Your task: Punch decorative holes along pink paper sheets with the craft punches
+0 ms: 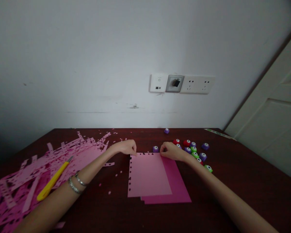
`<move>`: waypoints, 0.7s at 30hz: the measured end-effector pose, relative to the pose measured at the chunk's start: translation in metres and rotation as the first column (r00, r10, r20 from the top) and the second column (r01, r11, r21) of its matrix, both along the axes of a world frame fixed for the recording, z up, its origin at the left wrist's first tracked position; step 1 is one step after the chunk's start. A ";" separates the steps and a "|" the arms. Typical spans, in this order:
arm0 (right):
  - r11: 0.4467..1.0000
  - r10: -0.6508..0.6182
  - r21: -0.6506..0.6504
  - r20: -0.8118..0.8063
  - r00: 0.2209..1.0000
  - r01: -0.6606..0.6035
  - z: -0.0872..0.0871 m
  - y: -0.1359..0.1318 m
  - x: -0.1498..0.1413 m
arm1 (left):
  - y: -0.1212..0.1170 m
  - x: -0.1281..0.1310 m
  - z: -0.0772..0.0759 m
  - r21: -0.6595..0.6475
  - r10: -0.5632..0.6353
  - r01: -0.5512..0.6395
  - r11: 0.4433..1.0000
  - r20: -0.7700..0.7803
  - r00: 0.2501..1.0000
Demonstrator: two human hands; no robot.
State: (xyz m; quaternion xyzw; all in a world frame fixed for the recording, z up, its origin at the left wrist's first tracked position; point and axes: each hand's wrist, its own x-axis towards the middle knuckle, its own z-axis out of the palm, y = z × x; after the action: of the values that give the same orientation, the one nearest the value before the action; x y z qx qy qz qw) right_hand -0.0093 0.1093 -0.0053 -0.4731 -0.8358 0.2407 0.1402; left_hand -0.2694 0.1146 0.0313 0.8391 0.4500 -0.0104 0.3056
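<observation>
At the frame's lower centre, the left hand and right hand pinched the top corners of the light pink sheet between thumb and fingers, seemingly to keep it straight over the darker pink sheet.

I see the left hand pinching a pale pink sheet by its punched far-left corner and the right hand by its far-right corner. Colourful punches cluster beside the right hand; left of the left hand, a yellow cutter lies on scraps.
</observation>
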 end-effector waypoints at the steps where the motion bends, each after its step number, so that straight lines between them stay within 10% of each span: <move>1: 1.000 -0.006 -0.001 0.002 1.000 0.006 0.000 0.000 0.000 | 0.000 0.000 0.000 0.001 0.003 -0.003 1.000 -0.002 1.000; 21: 0.995 -0.094 -0.033 0.015 0.996 0.094 -0.008 0.004 -0.003 | 0.007 -0.003 -0.007 -0.019 0.034 -0.034 0.999 -0.006 0.999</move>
State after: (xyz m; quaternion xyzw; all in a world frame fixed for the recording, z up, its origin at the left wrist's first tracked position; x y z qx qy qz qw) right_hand -0.0119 0.1130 -0.0129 -0.5157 -0.8095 0.2446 0.1380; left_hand -0.2729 0.1221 0.0240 0.8283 0.4650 -0.0119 0.3123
